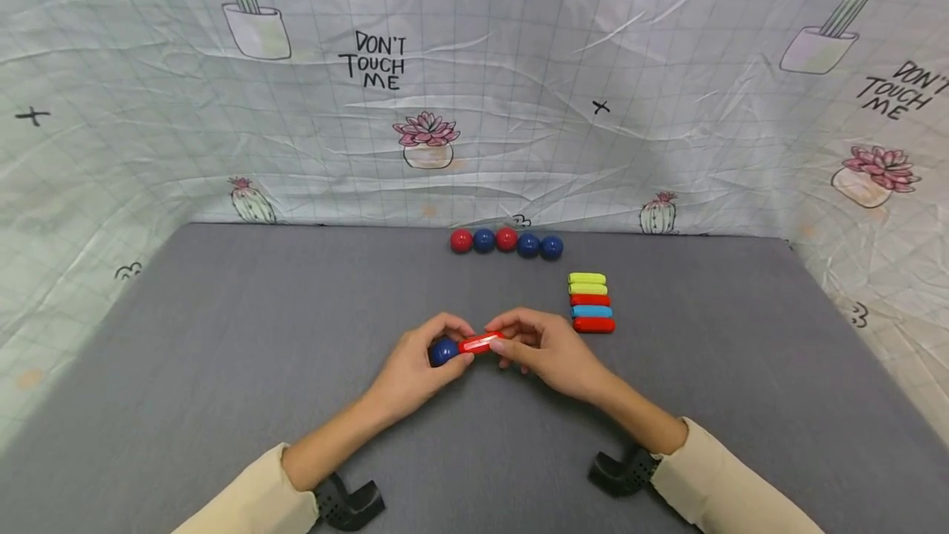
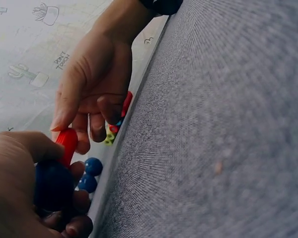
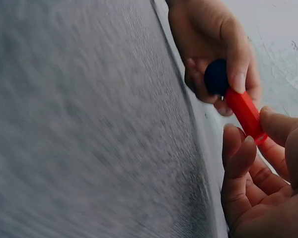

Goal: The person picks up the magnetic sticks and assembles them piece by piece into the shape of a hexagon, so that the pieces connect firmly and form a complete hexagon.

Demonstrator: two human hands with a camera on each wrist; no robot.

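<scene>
My left hand [image 1: 418,361] grips a dark blue ball [image 1: 443,352], its fingers and thumb curled round it. A short red rod [image 1: 478,343] meets the ball end-on and sticks out to the right. In the right wrist view the left thumb lies where the blue ball [image 3: 217,77] and the red rod [image 3: 246,114] join. My right hand [image 1: 552,353] pinches the rod's far end between thumb and forefinger, the other fingers loosely bent. Part of the blue ball [image 2: 53,184] hides behind the left fingers in the left wrist view.
A row of red and blue balls [image 1: 507,239] lies at the table's back edge. Several short rods [image 1: 591,301], yellow-green, red and light blue, are stacked side by side just beyond the right hand. A printed cloth [image 1: 519,89] hangs behind the grey table [image 1: 296,295].
</scene>
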